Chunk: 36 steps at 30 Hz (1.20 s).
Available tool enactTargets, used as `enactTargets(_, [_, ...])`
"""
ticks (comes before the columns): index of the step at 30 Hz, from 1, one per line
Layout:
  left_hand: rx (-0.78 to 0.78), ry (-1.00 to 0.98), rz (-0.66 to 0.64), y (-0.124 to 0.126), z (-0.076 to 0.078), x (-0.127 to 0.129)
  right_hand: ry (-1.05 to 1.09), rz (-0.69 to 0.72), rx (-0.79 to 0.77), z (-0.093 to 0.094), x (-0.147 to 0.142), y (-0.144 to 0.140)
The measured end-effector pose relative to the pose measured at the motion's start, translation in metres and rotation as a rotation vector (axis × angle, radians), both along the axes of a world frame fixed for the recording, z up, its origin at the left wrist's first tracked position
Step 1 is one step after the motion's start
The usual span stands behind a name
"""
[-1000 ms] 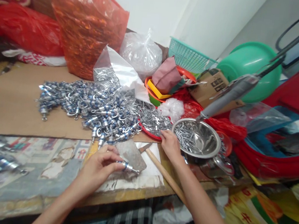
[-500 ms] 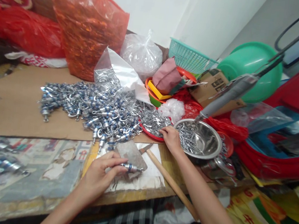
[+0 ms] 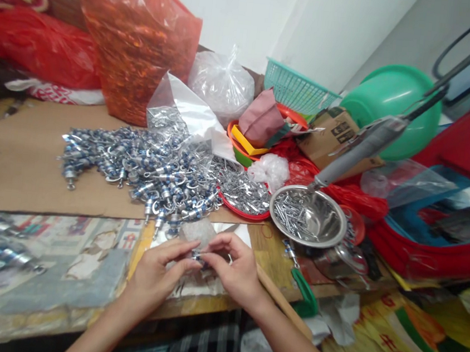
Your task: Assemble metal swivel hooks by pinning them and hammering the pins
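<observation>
Low in the middle of the frame I have both hands together over a grey stone block [image 3: 199, 233]. My left hand [image 3: 158, 271] and right hand [image 3: 235, 271] meet fingertip to fingertip, pinched on a small metal fitting [image 3: 197, 256] between them; the fingers cover nearly all of it, so I cannot make out its shape. Just above lies the heap of blue-banded fittings [image 3: 143, 169]. Right of centre sit a red tray of metal bits [image 3: 245, 193] and a steel bowl [image 3: 308, 216] with screws. A wooden handle [image 3: 278, 301] runs out from under my right wrist, its head hidden.
</observation>
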<state>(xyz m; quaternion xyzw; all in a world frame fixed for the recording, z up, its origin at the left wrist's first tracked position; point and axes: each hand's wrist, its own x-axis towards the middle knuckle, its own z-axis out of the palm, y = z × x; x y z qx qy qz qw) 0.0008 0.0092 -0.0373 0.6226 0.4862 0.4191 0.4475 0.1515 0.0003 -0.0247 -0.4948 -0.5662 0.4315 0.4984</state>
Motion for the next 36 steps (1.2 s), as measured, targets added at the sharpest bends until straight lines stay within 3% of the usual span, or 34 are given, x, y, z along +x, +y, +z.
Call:
enactTargets(5, [0.001, -0.031, -0.050, -0.002, 0.001, 0.000, 0.043, -0.002, 0.001, -0.007, 0.004, -0.005])
enactTargets(8, [-0.036, -0.049, 0.033, -0.003, 0.005, -0.001, -0.188, -0.002, 0.266, -0.011, 0.011, -0.011])
enactTargets(12, [-0.035, -0.001, 0.038, -0.003, 0.012, -0.003, -0.536, 0.138, 0.668, -0.012, 0.022, -0.015])
enactTargets(15, [0.020, 0.084, 0.016, -0.003, 0.017, -0.003, -0.695, 0.217, 0.807, -0.009, 0.029, -0.014])
enactTargets(19, [0.140, 0.148, -0.037, -0.003, 0.019, -0.003, -0.752, 0.230, 0.881, -0.005, 0.033, -0.010])
enactTargets(23, [0.175, 0.119, -0.043, -0.003, 0.020, -0.004, -0.661, 0.160, 0.836, -0.005, 0.028, -0.009])
enactTargets(27, [-0.124, -0.040, -0.078, -0.007, 0.015, -0.003, -0.423, 0.068, 0.628, -0.006, 0.016, -0.012])
enactTargets(30, [-0.293, -0.228, -0.026, -0.011, 0.007, 0.000, -0.354, 0.049, 0.471, -0.004, 0.010, -0.016])
enactTargets(34, [-0.381, -0.364, -0.020, -0.013, 0.001, 0.001, -0.506, 0.145, 0.312, 0.004, 0.020, -0.002])
enactTargets(36, [-0.428, -0.402, -0.049, -0.011, 0.002, 0.000, -0.789, 0.032, 0.231, 0.007, 0.037, 0.021])
